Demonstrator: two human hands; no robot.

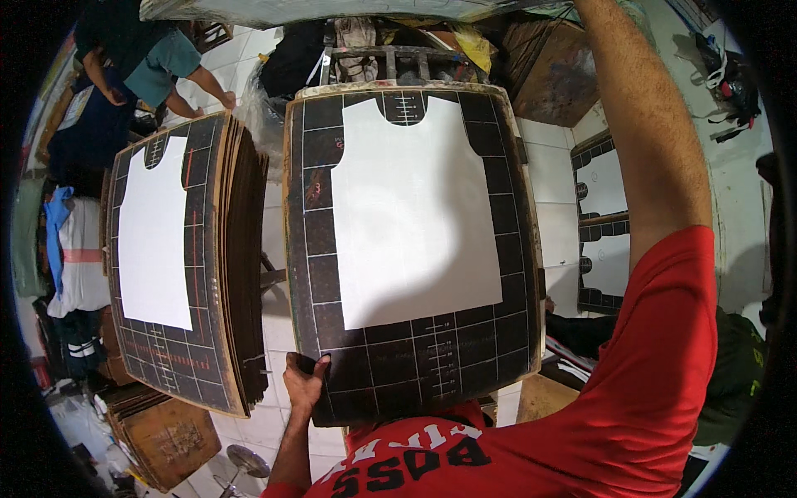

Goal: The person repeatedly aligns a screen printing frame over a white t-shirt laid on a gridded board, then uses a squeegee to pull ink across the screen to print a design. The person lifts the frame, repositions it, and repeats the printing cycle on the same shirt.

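In front of me lies a black board (pixel 398 369) marked with a white grid. On it rests a flat white sleeveless shirt panel (pixel 407 224), its scooped neckline toward the far edge. My left hand (pixel 305 383) grips the board's near left corner, thumb on top and fingers curled beneath the edge. My right arm (pixel 652 124), in a red sleeve, reaches up past the board's right side; its hand lies beyond the upper edge of the picture. Across the top runs the edge of a pale, flat panel (pixel 332 10).
Left of me stands a thick stack of boards (pixel 241 274), a white shirt panel (pixel 156 236) on its top one. More boards with white pieces (pixel 603 257) lie at right. Another person (pixel 162 66) is at the far left. A metal fan (pixel 247 461) stands low at near left.
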